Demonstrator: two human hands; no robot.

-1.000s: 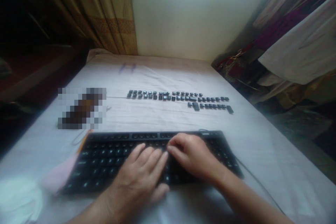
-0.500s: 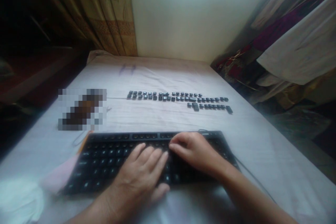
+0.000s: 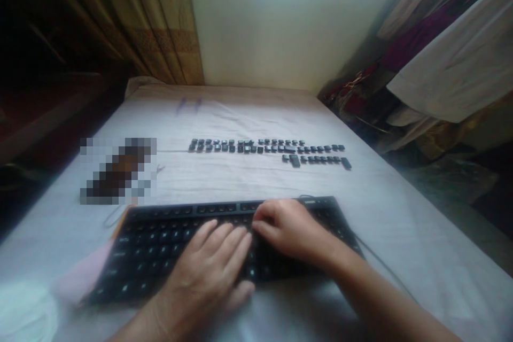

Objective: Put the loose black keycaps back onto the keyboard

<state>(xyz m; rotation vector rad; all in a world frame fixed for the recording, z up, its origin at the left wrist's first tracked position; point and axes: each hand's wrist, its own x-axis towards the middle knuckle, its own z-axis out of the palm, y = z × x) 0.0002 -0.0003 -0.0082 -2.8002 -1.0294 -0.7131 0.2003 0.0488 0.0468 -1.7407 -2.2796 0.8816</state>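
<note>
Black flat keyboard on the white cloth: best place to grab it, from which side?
Likely the short ends, from left and right: the black flat keyboard is long, thin and lies flat. The left hand and right hand cover its middle, and a thin dark cable runs past its right end.

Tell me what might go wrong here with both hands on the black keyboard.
The right hand curls its fingers over the black plastic keyboard; a key popping loose there might fly off. The small loose black keycaps lie in rows beyond it; a shove of the keyboard could scatter them. The thin black cable trailing from its right end may snag.
</note>
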